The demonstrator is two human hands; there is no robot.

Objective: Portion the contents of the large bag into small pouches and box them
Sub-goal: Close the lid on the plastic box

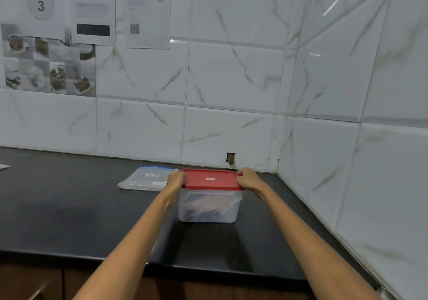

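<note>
Black polished stone countertop [69,218] carries a translucent rectangular plastic box [208,207] at centre, pouches dimly visible inside. Red plastic lid [209,180] sits on it. Left hand [176,180] grips the lid's nine o'clock edge, right hand [249,179] the three o'clock edge. Flat clear zip bag [146,179] lies at nine o'clock.

1. I see a black countertop [69,207] filling the lower half of my view, from 9 o'clock round to 4 o'clock.
2. White marble-look wall tiles [231,79] rise behind it and meet in a corner toward 3 o'clock.
3. Printed paper sheets [92,10] hang at 11 o'clock, one marked "3".
4. A small hole in the tile [230,158] sits near the centre.
5. Brown wooden cabinet fronts [30,283] show at 7 o'clock.
6. Light glints off the tiles at 1 o'clock.
</note>
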